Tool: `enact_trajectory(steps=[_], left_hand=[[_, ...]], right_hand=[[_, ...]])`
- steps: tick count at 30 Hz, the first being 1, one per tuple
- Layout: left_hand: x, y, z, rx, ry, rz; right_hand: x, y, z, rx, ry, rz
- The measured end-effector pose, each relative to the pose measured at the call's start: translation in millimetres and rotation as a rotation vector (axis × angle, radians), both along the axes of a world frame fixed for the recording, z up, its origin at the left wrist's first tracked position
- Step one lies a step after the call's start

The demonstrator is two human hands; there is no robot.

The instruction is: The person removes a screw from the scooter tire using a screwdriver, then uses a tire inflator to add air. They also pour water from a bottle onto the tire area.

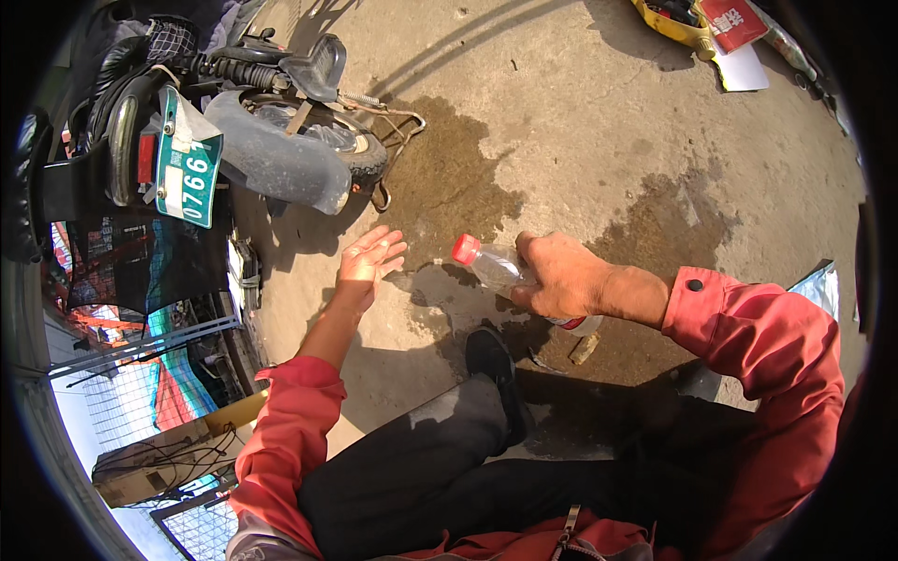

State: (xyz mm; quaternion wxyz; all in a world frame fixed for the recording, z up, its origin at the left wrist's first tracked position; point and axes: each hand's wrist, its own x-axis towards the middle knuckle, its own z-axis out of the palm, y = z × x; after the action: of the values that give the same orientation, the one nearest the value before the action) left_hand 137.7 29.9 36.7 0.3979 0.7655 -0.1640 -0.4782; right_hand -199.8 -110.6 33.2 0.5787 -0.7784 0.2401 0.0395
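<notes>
A clear plastic bottle [502, 266] with a red cap tilts over the ground, its cap end toward the left. My right hand [566, 277] wraps round the bottle's middle, and its base shows below the palm. Off to the left, my left hand [371, 254] is held out with its fingers apart and nothing in it. A gap lies between the left fingers and the red cap. Beyond the left hand stands a scooter's rear wheel [369, 161] under a grey mudguard [271, 154].
The scooter's green number plate [190, 168] and metal stand [409, 131] project nearby. Wet patches [449, 168] darken the concrete. A yellow container [675, 23] and a red packet [732, 22] lie at the far right. My shoe [496, 379] is below the bottle; a small yellowish piece [585, 349] lies to its right.
</notes>
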Motion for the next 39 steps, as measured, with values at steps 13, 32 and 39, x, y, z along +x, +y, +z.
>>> enact_trajectory(steps=[13,32,39], left_hand=[[-54,-16,-11,0.066,0.111,-0.255],[-88,-35,-2,0.161,0.079,-0.374],[-83,-23,-9,0.173,0.072,-0.369]], right_hand=[[-210,-142,42,-0.422,0.379,-0.244],[-584,-196,-112,-0.251,0.336,-1.450],[-516,-134,-84,-0.048,0.520,-1.457]])
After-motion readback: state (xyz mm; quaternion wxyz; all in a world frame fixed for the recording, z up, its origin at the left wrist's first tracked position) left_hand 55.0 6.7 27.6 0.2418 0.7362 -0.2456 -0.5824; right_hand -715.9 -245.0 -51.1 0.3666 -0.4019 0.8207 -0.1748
